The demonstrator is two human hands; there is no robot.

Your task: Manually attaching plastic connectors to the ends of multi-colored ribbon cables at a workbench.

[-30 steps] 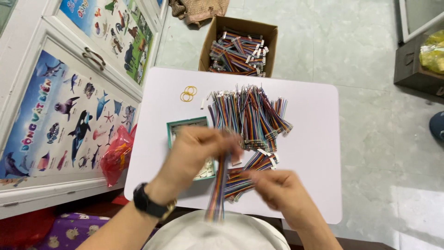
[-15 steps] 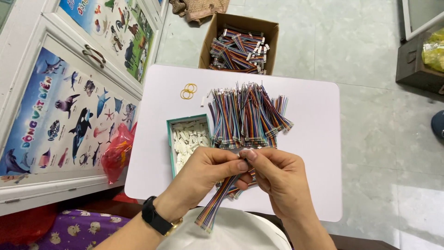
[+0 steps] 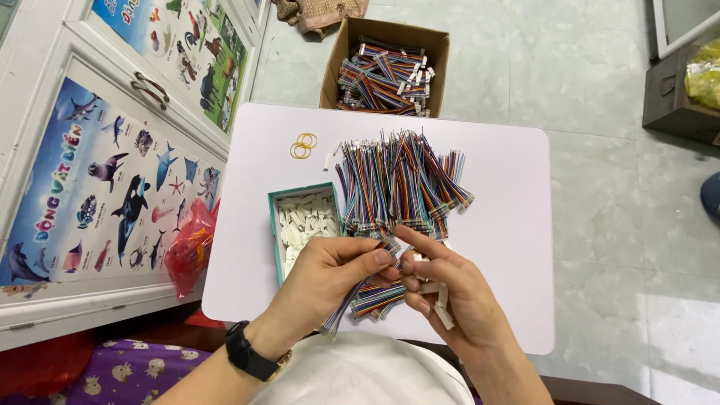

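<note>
Nearest the camera: left hand [image 3: 330,274], black watch [image 3: 250,352] on its wrist, fingers closed on a multicoloured ribbon cable [image 3: 358,289] that hangs slantwise down toward the lap. Right hand [image 3: 450,296] just beside it, thumb and forefinger pinched together at the cable's upper end, fingertips of both hands touching there; a few small white connectors [image 3: 439,300] tucked against the right palm. Under the hands, more short cable pieces [image 3: 379,300] lying on the white table [image 3: 510,225].

Just left of the hands, on the table: a teal-rimmed open box [image 3: 273,225] filled with white connector housings [image 3: 306,225]. Beyond the hands, mid-table: a big fanned heap of multicoloured cables [image 3: 401,184], its near edge right by the fingertips. Toward the far left part of the table: yellow rubber bands [image 3: 303,145], apart from the heap.

Past the table's far edge, on the tiled floor: a cardboard box [image 3: 337,67] holding more bundled cables [image 3: 386,79]. Along the left: a white cabinet [image 3: 45,90] with animal posters, a red plastic bag [image 3: 191,247] at its foot.
</note>
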